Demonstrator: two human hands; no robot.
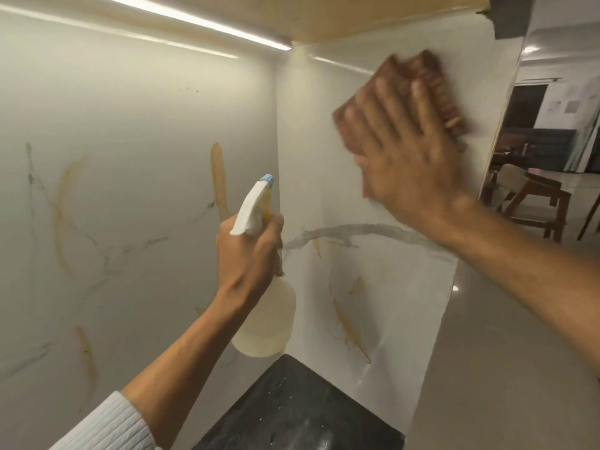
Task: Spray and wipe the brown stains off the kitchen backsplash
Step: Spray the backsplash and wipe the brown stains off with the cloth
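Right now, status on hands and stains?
Left hand gripping spray bottle. Right hand pressing cloth on right wall, blurred. Stains remain. Nothing in the way.

Bright light strip (194,19) overhead; right hand (409,147) motion-blurred; wide-angle edges bend.

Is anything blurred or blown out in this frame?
Head view: the right hand and brown cloth are motion-blurred; the left hand and spray bottle stay fairly sharp; the light strip overhead is blown out; straight edges bow from the wide lens.
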